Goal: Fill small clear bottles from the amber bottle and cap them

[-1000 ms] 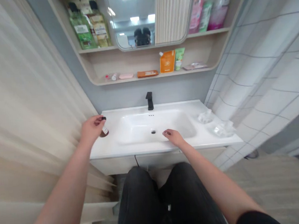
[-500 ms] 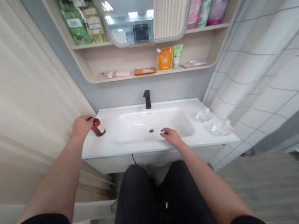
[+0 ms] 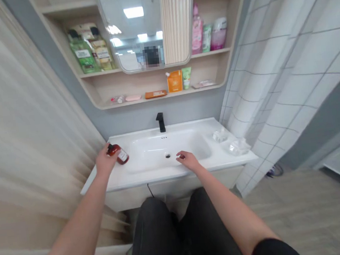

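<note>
A small brown bottle with a white label lies tilted over the left side of the white sink counter. My left hand is closed around its top end. My right hand rests on the front rim of the basin, fingers loosely curled, with nothing seen in it. A black tap stands at the back of the basin, and the drain shows in the middle.
Crumpled clear plastic lies on the counter's right side. Shelves above hold green bottles, pink bottles, an orange pouch and small flat items. A mirror hangs above. A curtain is at left, a tiled wall at right.
The brown bottle stood upright on the counter a second ago; my left hand has tipped and lifted it. My view has risen and pulled back. My right hand has stayed on the basin rim.
</note>
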Tool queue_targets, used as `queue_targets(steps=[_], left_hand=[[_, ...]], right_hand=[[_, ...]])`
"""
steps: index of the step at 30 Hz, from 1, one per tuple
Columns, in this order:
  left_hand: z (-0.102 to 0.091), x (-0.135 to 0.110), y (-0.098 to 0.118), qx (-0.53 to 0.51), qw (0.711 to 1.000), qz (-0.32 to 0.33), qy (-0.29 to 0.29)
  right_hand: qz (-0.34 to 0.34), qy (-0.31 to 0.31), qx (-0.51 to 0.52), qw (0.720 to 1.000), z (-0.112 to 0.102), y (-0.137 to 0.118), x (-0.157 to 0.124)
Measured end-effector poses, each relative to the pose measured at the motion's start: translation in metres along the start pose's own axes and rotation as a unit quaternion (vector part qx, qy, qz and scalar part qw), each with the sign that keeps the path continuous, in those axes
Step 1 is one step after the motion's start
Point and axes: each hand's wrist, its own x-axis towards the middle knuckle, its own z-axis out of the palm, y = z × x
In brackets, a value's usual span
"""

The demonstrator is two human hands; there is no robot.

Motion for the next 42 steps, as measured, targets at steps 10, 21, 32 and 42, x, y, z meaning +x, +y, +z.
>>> queue_targets(steps=[10,21,32,42], left_hand=[[0.052,-0.166,0.150,-0.372,0.914,0.056,-0.154],[0.035,-0.187,0.158,-0.490,0.847,0.041,-0.204],[0.020,-0.178,0.176,-0.479,0.851,0.065,-0.206],[0.042,-0.201,0.176,-0.507,0.842,-0.007,-0.187]], right_hand=[[-0.197,-0.077,0.171,0.962,0.013,-0.089,-0.081],[-0.190,-0.046,0.187,0.963,-0.018,-0.111,-0.136],[-0.188,-0.020,0.151,0.970,-0.020,-0.122,-0.140],[-0.198,-0.049,0.180,0.962,-0.017,-0.091,-0.146]])
